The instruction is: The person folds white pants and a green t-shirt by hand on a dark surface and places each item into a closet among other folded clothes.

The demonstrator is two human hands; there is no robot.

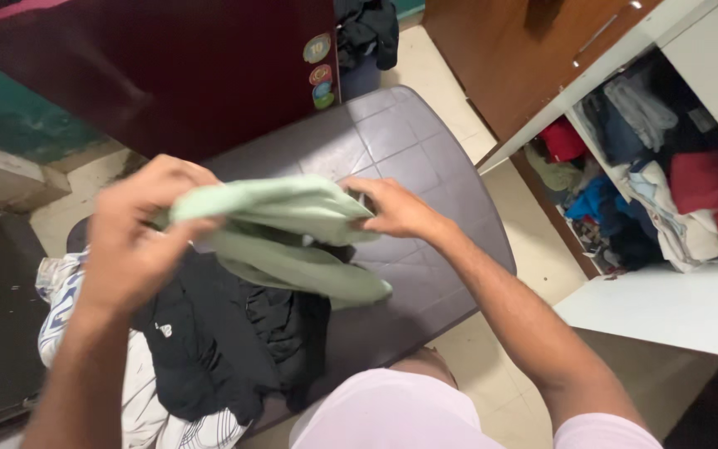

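A pale green garment [288,233] hangs in folds between my two hands above a dark grey plastic table [413,141]. My left hand [139,233] grips its left end, fingers curled over the cloth. The right end is pinched by my right hand [396,208]. Under the green cloth lies a heap of black clothing [226,333] on the table. A white patterned cloth [139,391] lies beneath the black heap at the table's near left.
An open white cupboard [666,308] at the right holds shelves stuffed with mixed clothes [650,183]. A dark maroon appliance with round stickers [168,66] stands behind the table. A wooden door [525,50] is at the top right. Beige floor tiles [533,241] surround the table.
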